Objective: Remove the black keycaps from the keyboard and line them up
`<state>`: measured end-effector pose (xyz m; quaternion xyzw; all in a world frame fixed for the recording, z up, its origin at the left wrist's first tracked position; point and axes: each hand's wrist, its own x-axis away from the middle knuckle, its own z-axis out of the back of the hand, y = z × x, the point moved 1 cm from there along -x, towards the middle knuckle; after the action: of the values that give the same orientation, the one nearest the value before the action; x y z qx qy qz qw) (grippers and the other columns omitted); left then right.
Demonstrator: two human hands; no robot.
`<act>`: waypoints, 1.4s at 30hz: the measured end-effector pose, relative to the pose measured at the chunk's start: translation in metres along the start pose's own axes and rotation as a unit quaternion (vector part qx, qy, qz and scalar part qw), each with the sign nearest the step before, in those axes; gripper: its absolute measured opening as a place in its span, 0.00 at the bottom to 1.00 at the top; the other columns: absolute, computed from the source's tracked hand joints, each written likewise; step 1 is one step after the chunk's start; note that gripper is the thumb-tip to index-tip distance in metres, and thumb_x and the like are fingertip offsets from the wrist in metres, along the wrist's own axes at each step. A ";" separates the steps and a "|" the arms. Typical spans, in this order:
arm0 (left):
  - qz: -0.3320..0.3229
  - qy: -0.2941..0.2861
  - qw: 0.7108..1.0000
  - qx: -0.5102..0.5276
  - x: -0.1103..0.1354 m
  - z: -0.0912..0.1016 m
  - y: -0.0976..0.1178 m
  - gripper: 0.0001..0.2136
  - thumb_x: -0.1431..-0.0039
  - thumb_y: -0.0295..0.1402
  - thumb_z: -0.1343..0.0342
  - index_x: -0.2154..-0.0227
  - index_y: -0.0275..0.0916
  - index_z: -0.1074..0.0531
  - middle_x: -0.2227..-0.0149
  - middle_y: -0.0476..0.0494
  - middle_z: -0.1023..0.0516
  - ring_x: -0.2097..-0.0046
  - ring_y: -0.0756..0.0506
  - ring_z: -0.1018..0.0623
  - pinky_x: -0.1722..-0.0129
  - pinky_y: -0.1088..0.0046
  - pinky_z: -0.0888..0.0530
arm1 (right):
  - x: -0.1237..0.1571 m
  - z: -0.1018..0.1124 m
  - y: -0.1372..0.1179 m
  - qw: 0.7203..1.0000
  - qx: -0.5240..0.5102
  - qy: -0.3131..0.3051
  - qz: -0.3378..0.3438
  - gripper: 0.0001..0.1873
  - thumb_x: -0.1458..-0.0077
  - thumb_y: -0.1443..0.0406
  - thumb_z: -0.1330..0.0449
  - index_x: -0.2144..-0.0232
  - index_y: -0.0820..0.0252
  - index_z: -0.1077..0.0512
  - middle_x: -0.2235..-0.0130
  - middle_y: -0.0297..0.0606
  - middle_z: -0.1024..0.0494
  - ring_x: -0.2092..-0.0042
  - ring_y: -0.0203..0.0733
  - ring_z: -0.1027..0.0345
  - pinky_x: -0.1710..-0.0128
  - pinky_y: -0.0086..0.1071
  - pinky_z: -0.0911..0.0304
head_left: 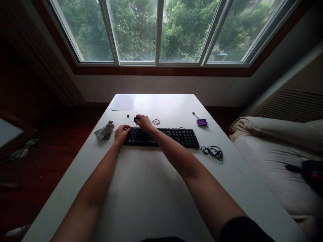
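A black keyboard [171, 134] lies across the white table. My left hand [121, 133] grips its left end, with the fingers bent around the far corner. Above the keyboard's far left part, my right hand [143, 122] pinches a small black wire keycap puller [135, 119]. Thin wires stick out from both sides of the puller's dark handle. A single black keycap [128, 116] sits on the table just beyond my hands. Part of the keyboard's key rows is covered by my right forearm.
A grey crumpled cloth [105, 130] lies to the left, and a paper sheet [123, 102] at the far left corner. Right of my hands are a round dark-patterned item [156, 122], a small brush [195, 115], a purple cloth [202, 122] and a coiled cable [213, 152].
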<state>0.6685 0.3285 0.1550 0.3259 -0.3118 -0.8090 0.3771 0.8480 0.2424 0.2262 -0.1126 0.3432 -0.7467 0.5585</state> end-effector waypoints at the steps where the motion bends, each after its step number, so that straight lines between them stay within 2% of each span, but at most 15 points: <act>1: 0.004 0.002 1.000 0.005 0.000 0.000 -0.001 0.11 0.41 0.38 0.43 0.59 0.42 0.21 0.59 0.46 0.18 0.61 0.45 0.22 0.60 0.69 0.26 | -0.002 0.000 -0.002 1.000 0.005 -0.012 0.004 0.09 0.37 0.64 0.41 0.57 0.56 0.22 0.63 0.37 0.17 0.61 0.41 0.27 0.62 0.29 0.39; 5: 0.020 0.005 1.000 0.016 -0.001 0.003 -0.005 0.11 0.41 0.38 0.43 0.59 0.42 0.20 0.59 0.46 0.17 0.60 0.44 0.21 0.57 0.69 0.26 | 0.000 -0.002 -0.012 0.998 0.040 -0.043 0.029 0.09 0.37 0.64 0.40 0.58 0.56 0.21 0.61 0.39 0.17 0.60 0.42 0.26 0.63 0.29 0.40; 11: 0.027 -0.002 1.000 0.013 -0.002 0.007 -0.005 0.12 0.41 0.40 0.43 0.58 0.43 0.20 0.58 0.46 0.16 0.59 0.43 0.20 0.55 0.67 0.25 | 0.015 -0.006 -0.015 0.994 0.085 -0.012 0.068 0.09 0.37 0.62 0.41 0.58 0.56 0.22 0.61 0.43 0.17 0.60 0.46 0.25 0.60 0.32 0.39; 16: 0.009 -0.012 1.000 0.017 -0.001 0.007 -0.002 0.12 0.41 0.40 0.42 0.58 0.42 0.21 0.56 0.44 0.17 0.60 0.44 0.21 0.57 0.68 0.25 | 0.022 -0.007 0.002 1.000 -0.002 0.023 0.010 0.09 0.40 0.64 0.40 0.58 0.55 0.23 0.61 0.37 0.17 0.60 0.43 0.25 0.60 0.31 0.36; 21: -0.007 -0.018 1.000 0.022 -0.002 0.006 -0.003 0.11 0.40 0.39 0.42 0.58 0.42 0.21 0.55 0.44 0.19 0.56 0.43 0.20 0.55 0.68 0.24 | 0.030 -0.012 0.009 0.995 -0.088 0.039 0.000 0.07 0.40 0.64 0.40 0.59 0.54 0.24 0.64 0.33 0.17 0.60 0.41 0.24 0.58 0.32 0.33; 26: -0.009 -0.014 0.999 0.034 0.000 0.006 -0.003 0.11 0.40 0.39 0.42 0.58 0.41 0.21 0.55 0.43 0.19 0.54 0.43 0.20 0.54 0.67 0.24 | 0.039 -0.011 0.006 0.976 -0.202 0.060 -0.058 0.05 0.39 0.64 0.42 0.61 0.55 0.26 0.66 0.33 0.17 0.62 0.42 0.21 0.58 0.35 0.28; 29: -0.019 -0.012 0.999 0.033 0.003 0.009 0.003 0.14 0.40 0.38 0.41 0.53 0.41 0.23 0.51 0.42 0.20 0.49 0.41 0.22 0.49 0.63 0.25 | 0.046 -0.006 0.000 0.962 -0.255 0.068 -0.063 0.06 0.39 0.62 0.42 0.61 0.55 0.27 0.67 0.33 0.18 0.63 0.42 0.21 0.60 0.36 0.26; 32: -0.076 -0.023 0.996 0.031 0.007 0.015 0.014 0.17 0.40 0.38 0.41 0.49 0.42 0.25 0.47 0.42 0.21 0.45 0.40 0.23 0.43 0.60 0.28 | 0.054 -0.002 -0.006 0.958 -0.274 0.067 -0.047 0.05 0.40 0.61 0.41 0.63 0.55 0.28 0.67 0.33 0.18 0.62 0.42 0.20 0.60 0.36 0.26; 35: -0.129 -0.041 0.991 0.022 0.011 0.020 0.026 0.17 0.41 0.35 0.41 0.48 0.43 0.24 0.49 0.43 0.20 0.47 0.41 0.22 0.42 0.60 0.29 | 0.063 -0.002 -0.010 0.958 -0.275 0.074 -0.025 0.06 0.41 0.60 0.41 0.63 0.55 0.28 0.68 0.33 0.19 0.62 0.43 0.21 0.59 0.37 0.26; 42: -0.128 -0.090 0.988 0.012 0.017 0.020 0.035 0.15 0.42 0.34 0.42 0.53 0.44 0.22 0.58 0.46 0.17 0.58 0.43 0.20 0.51 0.64 0.25 | 0.077 0.001 -0.013 0.966 -0.248 0.069 -0.003 0.06 0.42 0.62 0.41 0.64 0.56 0.27 0.68 0.33 0.19 0.63 0.43 0.23 0.59 0.37 0.27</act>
<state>0.6588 0.3013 0.1885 0.2933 -0.3099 -0.8728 0.2371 0.8121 0.1731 0.2186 -0.1968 0.5555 -0.6459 0.4853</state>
